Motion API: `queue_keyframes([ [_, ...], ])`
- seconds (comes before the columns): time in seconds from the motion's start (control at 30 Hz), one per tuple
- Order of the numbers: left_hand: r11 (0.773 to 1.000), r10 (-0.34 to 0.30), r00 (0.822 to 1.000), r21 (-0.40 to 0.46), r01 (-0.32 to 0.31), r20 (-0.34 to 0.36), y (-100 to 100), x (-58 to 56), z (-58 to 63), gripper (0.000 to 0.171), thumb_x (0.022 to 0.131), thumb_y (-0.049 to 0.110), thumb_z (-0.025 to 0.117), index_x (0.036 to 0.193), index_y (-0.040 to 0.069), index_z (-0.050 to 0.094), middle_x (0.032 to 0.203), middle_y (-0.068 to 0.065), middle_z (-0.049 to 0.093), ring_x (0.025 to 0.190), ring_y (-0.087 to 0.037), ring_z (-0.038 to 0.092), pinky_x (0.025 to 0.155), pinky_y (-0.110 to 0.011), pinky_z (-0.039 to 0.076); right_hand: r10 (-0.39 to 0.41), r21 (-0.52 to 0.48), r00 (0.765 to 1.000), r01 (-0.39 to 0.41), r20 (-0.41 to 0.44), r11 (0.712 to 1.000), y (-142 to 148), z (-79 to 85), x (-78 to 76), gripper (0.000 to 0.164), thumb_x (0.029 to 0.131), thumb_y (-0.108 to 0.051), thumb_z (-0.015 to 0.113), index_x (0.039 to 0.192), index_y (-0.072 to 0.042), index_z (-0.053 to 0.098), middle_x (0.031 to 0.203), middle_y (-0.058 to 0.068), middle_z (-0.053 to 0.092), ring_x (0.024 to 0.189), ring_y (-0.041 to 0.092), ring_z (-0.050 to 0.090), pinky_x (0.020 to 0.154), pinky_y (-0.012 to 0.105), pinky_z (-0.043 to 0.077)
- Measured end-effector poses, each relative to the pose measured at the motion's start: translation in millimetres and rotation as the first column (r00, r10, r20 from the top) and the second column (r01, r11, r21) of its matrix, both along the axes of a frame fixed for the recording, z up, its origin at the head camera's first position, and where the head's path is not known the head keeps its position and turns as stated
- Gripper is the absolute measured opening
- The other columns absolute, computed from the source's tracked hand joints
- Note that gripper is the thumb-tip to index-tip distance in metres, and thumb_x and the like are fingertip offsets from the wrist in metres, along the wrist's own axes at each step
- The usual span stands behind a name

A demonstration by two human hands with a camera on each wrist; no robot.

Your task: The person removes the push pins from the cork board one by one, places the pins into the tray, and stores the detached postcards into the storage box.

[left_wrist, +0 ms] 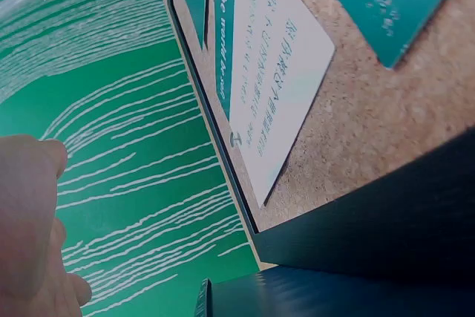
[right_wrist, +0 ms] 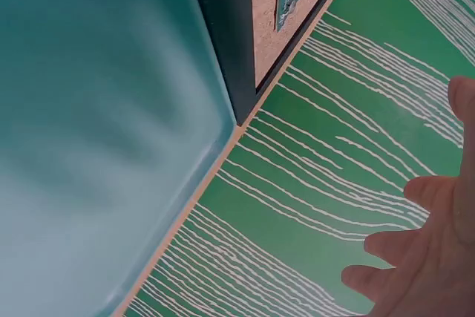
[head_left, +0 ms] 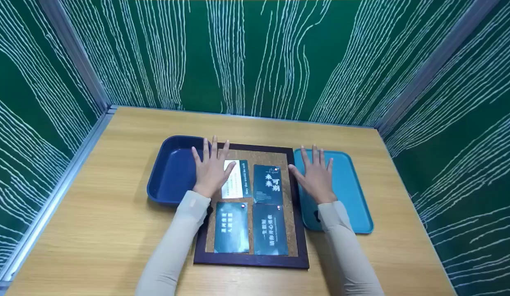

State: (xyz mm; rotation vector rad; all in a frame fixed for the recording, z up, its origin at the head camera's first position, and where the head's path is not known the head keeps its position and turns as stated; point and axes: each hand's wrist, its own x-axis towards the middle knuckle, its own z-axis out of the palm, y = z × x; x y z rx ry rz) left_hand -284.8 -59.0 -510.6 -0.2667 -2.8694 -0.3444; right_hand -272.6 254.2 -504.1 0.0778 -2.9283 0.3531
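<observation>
A dark-framed cork board (head_left: 250,230) lies on the table with several cards fixed to it. The upper left card (head_left: 234,185) is white with a green strip; the upper right card (head_left: 261,191), lower left card (head_left: 231,238) and lower right card (head_left: 275,242) are dark teal with white characters. Pins show at the corners of some. My left hand (head_left: 211,170) hovers with fingers spread over the board's upper left side, holding nothing. My right hand (head_left: 316,177), also spread and holding nothing, is above the light blue tray (head_left: 348,189) beside the board.
A deep navy blue tray (head_left: 170,176) stands to the left of the board, partly behind my left hand. The wooden table (head_left: 94,213) is enclosed by green panels (head_left: 263,61) with white wavy lines at the back and both sides.
</observation>
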Motion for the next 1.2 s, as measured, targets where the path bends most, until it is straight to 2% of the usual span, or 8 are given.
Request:
queue_keyframes([
  [0.17, 1.0, -0.025, 1.0, -0.009, 0.025, -0.001, 0.7, 3.2, 2.7, 0.068, 0.098, 0.054, 0.04, 0.155, 0.027, 0.015, 0.162, -0.013, 0.01, 0.149, -0.038, 0.001, 0.116, -0.066, 0.0, 0.005, -0.067, 1.0, -0.003, 0.024, 0.998, 5.3, -2.0, 3.7, 0.08, 0.093, -0.069, 0.034, 0.155, -0.022, 0.016, 0.162, 0.017, 0.01, 0.148, 0.04, 0.007, 0.116, 0.065, 0.004],
  [0.3, 0.999, -0.042, 0.999, -0.019, 0.042, -0.005, 2.5, 6.0, 2.4, 0.067, 0.099, 0.051, 0.041, 0.155, 0.026, 0.016, 0.163, -0.012, 0.009, 0.15, -0.036, 0.001, 0.117, -0.064, 0.001, 0.015, -0.145, 0.999, -0.011, 0.031, 0.989, 7.7, -2.5, 6.6, 0.077, 0.095, -0.063, 0.035, 0.155, -0.018, 0.018, 0.161, 0.017, 0.011, 0.148, 0.04, 0.011, 0.118, 0.062, 0.008],
  [0.5, 0.997, -0.058, 0.998, -0.05, 0.06, 0.026, 5.1, 11.2, 1.1, 0.066, 0.1, 0.053, 0.034, 0.156, 0.026, 0.01, 0.164, -0.008, 0.001, 0.15, -0.034, -0.004, 0.117, -0.063, -0.001, 0.043, -0.227, 0.999, -0.039, 0.009, 0.973, 9.4, -3.3, 8.3, 0.069, 0.098, -0.055, 0.041, 0.152, -0.013, 0.029, 0.158, 0.016, 0.025, 0.144, 0.04, 0.026, 0.115, 0.059, 0.023],
  [0.77, 0.988, -0.122, 0.992, -0.089, 0.124, 0.028, 14.9, 22.1, 0.8, 0.068, 0.099, 0.05, 0.04, 0.156, 0.026, 0.01, 0.164, -0.008, 0.0, 0.15, -0.034, 0.0, 0.119, -0.06, 0.006, 0.075, -0.316, 0.997, -0.063, 0.024, 0.947, 15.7, -0.5, 10.0, 0.056, 0.1, -0.042, 0.047, 0.144, -0.009, 0.042, 0.149, 0.018, 0.041, 0.138, 0.037, 0.037, 0.112, 0.055, 0.033],
  [0.9, 0.981, -0.168, 0.984, -0.085, 0.172, 0.052, 22.6, 30.3, -1.2, 0.068, 0.099, 0.05, 0.041, 0.156, 0.027, 0.01, 0.164, -0.008, -0.001, 0.15, -0.033, -0.001, 0.12, -0.057, 0.004, 0.088, -0.369, 0.996, -0.07, 0.032, 0.927, 18.7, -1.0, 12.3, 0.049, 0.1, -0.036, 0.05, 0.138, -0.007, 0.05, 0.142, 0.019, 0.048, 0.133, 0.037, 0.043, 0.108, 0.055, 0.037],
  [1.03, 0.97, -0.226, 0.971, -0.07, 0.231, 0.073, 30.4, 40.0, -5.7, 0.067, 0.099, 0.045, 0.046, 0.155, 0.025, 0.015, 0.163, -0.009, 0.006, 0.15, -0.033, 0.005, 0.119, -0.057, 0.006, 0.12, -0.427, 0.992, -0.094, 0.033, 0.899, 19.2, -4.0, 15.3, 0.041, 0.099, -0.03, 0.053, 0.13, -0.004, 0.059, 0.13, 0.019, 0.058, 0.119, 0.035, 0.054, 0.099, 0.052, 0.046],
  [1.2, 0.947, -0.315, 0.941, -0.022, 0.32, 0.125, 39.1, 55.1, -12.7, 0.066, 0.099, 0.039, 0.049, 0.155, 0.022, 0.018, 0.162, -0.01, 0.01, 0.149, -0.033, 0.008, 0.119, -0.056, 0.007, 0.173, -0.512, 0.981, -0.105, 0.088, 0.852, 16.8, -9.2, 22.2, 0.034, 0.097, -0.025, 0.057, 0.121, -0.001, 0.065, 0.117, 0.017, 0.065, 0.103, 0.031, 0.061, 0.091, 0.047, 0.051],
])
